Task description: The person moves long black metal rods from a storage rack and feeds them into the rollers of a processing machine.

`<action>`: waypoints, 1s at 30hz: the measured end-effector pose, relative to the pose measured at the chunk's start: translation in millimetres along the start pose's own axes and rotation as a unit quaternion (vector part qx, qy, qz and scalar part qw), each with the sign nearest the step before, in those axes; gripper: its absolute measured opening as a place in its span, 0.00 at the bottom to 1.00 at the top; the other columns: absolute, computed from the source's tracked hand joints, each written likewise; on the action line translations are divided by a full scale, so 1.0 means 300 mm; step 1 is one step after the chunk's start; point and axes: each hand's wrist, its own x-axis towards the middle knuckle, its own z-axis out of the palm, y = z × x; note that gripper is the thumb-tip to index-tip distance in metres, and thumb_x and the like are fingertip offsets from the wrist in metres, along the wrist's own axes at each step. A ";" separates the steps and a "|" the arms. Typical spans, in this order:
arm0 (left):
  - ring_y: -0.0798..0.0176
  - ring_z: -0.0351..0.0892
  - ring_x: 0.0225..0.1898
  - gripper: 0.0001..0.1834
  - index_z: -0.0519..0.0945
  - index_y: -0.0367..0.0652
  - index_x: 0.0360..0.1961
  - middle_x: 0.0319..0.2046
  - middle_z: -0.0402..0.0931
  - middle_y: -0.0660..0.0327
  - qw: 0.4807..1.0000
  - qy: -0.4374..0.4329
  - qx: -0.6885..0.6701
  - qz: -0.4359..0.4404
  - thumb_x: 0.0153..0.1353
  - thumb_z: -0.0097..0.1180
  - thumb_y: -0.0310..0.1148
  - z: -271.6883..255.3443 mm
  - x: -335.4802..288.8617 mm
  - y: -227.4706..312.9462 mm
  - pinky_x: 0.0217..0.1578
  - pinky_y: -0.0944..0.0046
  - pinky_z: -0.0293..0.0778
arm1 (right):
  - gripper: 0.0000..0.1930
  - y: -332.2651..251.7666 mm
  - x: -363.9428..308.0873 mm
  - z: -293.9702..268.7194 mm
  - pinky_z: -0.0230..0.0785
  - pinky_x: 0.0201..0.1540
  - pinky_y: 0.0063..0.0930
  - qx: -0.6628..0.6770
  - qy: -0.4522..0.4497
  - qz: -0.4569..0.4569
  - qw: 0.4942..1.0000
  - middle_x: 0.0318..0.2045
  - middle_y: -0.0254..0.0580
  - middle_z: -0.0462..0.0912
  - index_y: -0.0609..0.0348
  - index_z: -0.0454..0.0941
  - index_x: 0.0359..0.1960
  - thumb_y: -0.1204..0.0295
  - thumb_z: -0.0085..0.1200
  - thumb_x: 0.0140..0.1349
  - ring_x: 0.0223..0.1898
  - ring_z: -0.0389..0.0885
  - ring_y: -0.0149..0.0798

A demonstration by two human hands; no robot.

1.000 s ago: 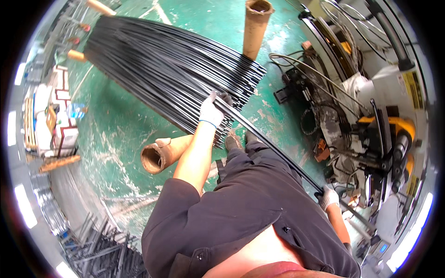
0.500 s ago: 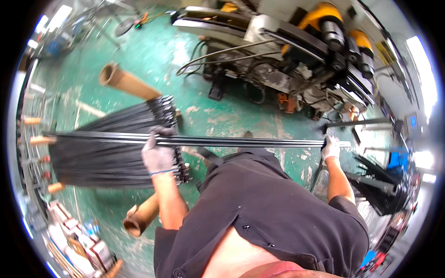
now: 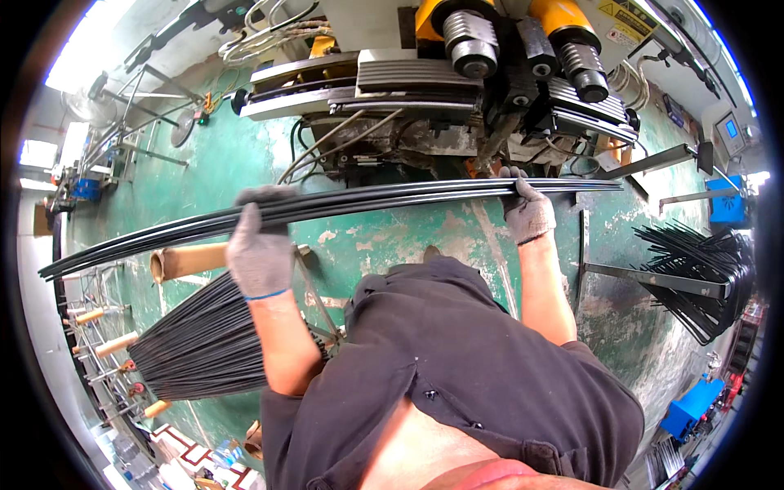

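Note:
Several long, thin black rods [image 3: 392,196] stretch across the head view, held together as a loose bundle in front of my body. My left hand [image 3: 261,245], in a grey-white glove with dark fingertips, is closed round them left of the middle. Closer to their right end, my gloved right hand [image 3: 529,212] grips the same bundle. The rods' long left part reaches out past my left hand. Below my left forearm lies a large stack of similar black rods [image 3: 200,339], partly hidden by that arm.
A machine with yellow-topped motors [image 3: 469,49] and a long metal bed [image 3: 327,90] stands ahead. Brown cardboard tubes [image 3: 192,261] flank the rod stack. On the right, more black rods [image 3: 702,278] rest on a metal stand [image 3: 653,279]. A blue box [image 3: 692,406] sits lower right.
Both hands have carried the rods up and forward, away from the stack and closer to the machine. My right hand now sits further in from the rods' right end. The view has shifted toward the machine.

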 end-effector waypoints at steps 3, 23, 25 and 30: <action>0.47 0.80 0.57 0.14 0.80 0.37 0.55 0.51 0.82 0.51 1.000 -0.016 -0.004 0.026 0.72 0.58 0.29 -0.052 0.147 0.172 0.71 0.39 0.66 | 0.10 -0.086 0.105 -0.019 0.79 0.65 0.45 -0.055 -0.011 -0.069 0.996 0.50 0.48 0.86 0.66 0.79 0.51 0.75 0.57 0.73 0.55 0.85 0.48; 0.49 0.82 0.52 0.20 0.81 0.29 0.49 0.47 0.84 0.47 0.992 0.065 0.036 -0.101 0.81 0.45 0.38 -0.247 0.983 0.092 0.62 0.51 0.76 | 0.12 0.128 0.159 0.548 0.81 0.38 0.44 -0.020 0.097 -0.270 0.958 0.42 0.42 0.86 0.60 0.80 0.50 0.78 0.65 0.65 0.38 0.87 0.43; 0.50 0.82 0.54 0.21 0.81 0.30 0.49 0.47 0.84 0.48 0.991 0.046 0.052 -0.113 0.81 0.44 0.39 -0.266 1.012 0.080 0.63 0.52 0.76 | 0.10 0.131 0.169 0.585 0.80 0.35 0.38 -0.034 0.119 -0.270 0.955 0.41 0.43 0.87 0.63 0.84 0.47 0.76 0.67 0.65 0.35 0.86 0.42; 0.48 0.82 0.54 0.21 0.81 0.29 0.50 0.50 0.82 0.45 0.989 0.044 -0.002 -0.139 0.81 0.45 0.40 -0.241 1.025 -0.005 0.64 0.50 0.76 | 0.14 0.045 0.294 0.614 0.78 0.40 0.35 -0.124 0.114 -0.239 0.956 0.42 0.43 0.89 0.64 0.85 0.50 0.68 0.64 0.68 0.36 0.86 0.41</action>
